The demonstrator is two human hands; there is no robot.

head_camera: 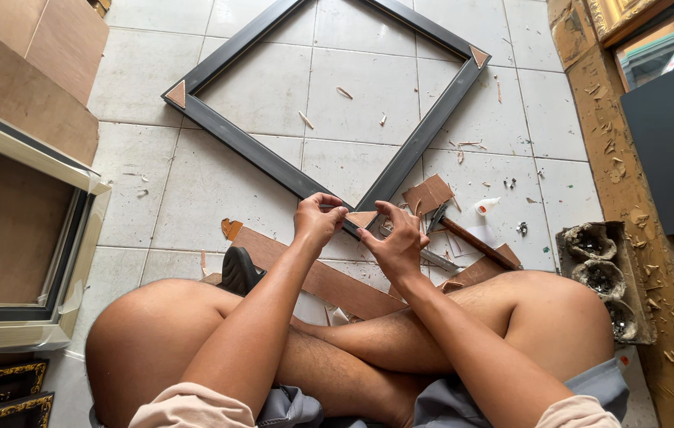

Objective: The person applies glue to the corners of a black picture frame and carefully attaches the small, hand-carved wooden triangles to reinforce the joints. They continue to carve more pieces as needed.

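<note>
1. The left hand (317, 219) is pinched shut on the left edge of a small brown triangle (361, 218).
2. The triangle is being set on the near corner of the black frame (258, 154).
3. The right hand (397, 240) is pinched on its right edge.
4. Pressing it flat seems needed next.

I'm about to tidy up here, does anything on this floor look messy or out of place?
Yes. Small wood splinters and offcuts lie scattered over the white tiled floor, inside and beside the black rectangular wooden frame. A small white glue bottle lies tipped on its side among them.
</note>
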